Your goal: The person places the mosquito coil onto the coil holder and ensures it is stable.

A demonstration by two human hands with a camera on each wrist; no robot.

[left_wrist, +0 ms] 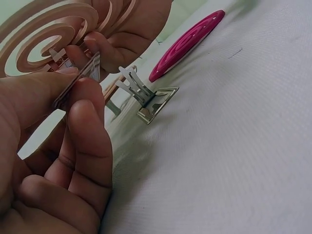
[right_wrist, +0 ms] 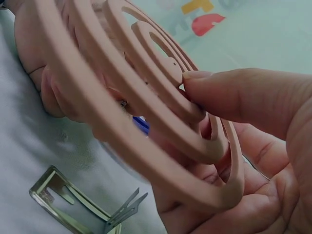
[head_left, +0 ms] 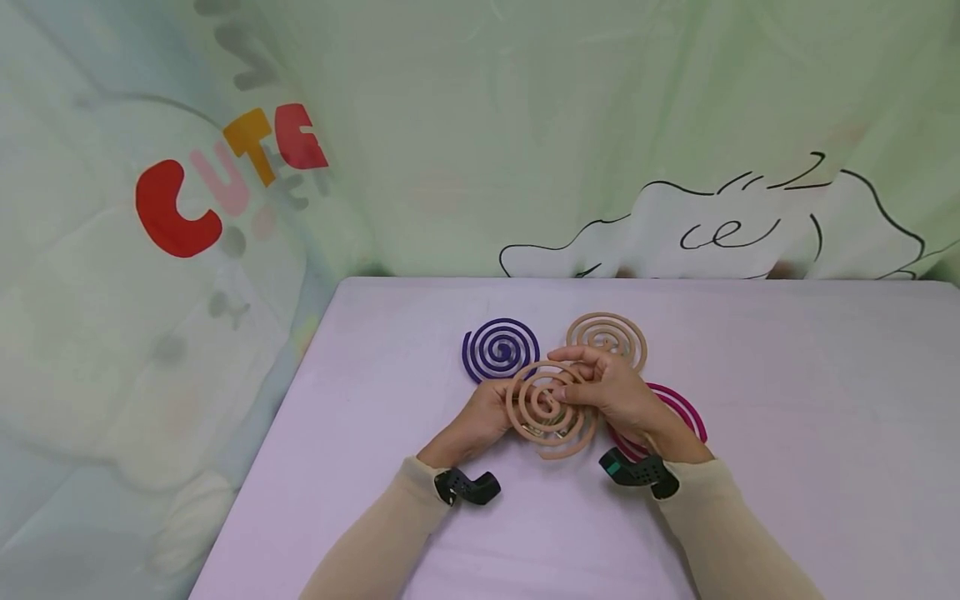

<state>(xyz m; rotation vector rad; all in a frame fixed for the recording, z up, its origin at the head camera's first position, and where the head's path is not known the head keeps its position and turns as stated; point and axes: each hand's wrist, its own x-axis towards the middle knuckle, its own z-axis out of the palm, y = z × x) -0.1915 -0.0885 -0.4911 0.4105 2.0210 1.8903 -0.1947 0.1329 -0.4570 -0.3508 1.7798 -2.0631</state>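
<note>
A tan mosquito coil (head_left: 553, 407) is raised over the table in front of the person. The right hand (head_left: 618, 400) grips it, thumb on the near face close to its centre and fingers behind. The left hand (head_left: 487, 414) is beside and partly behind the coil. In the left wrist view its thumb and forefinger pinch a thin metal piece (left_wrist: 80, 80), seen edge-on near the coil's centre. A metal coil stand (left_wrist: 147, 101) with upright prongs and a square frame lies on the table below the hands.
Behind the hands lie a dark purple coil (head_left: 504, 352) and another tan coil (head_left: 606, 342). A magenta coil (head_left: 686, 408) sits partly under the right forearm. All rest on the pale tabletop (head_left: 360, 467), with a printed cloth (head_left: 420, 150) hanging beyond its far edge.
</note>
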